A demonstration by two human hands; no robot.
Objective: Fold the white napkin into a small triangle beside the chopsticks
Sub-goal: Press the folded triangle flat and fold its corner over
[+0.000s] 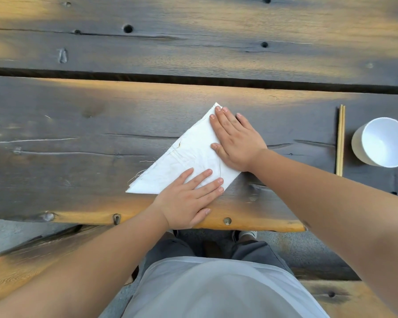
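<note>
While both palms lie flat, fingers spread, gripping nothing, we press napkin (189, 157) triangle on table (78, 125), left hand (189, 200) near edge, right hand (234, 138) far corner; chopsticks (340, 138) well right; next: fold smaller, shift beside them

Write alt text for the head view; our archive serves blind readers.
Two hands, left hand and right hand, press flat on a white napkin folded into a triangle on a wooden table. Chopsticks and a white cup lie further right.

Outdoor picnic spot: plank table (101, 106), bench (21, 267)
</note>
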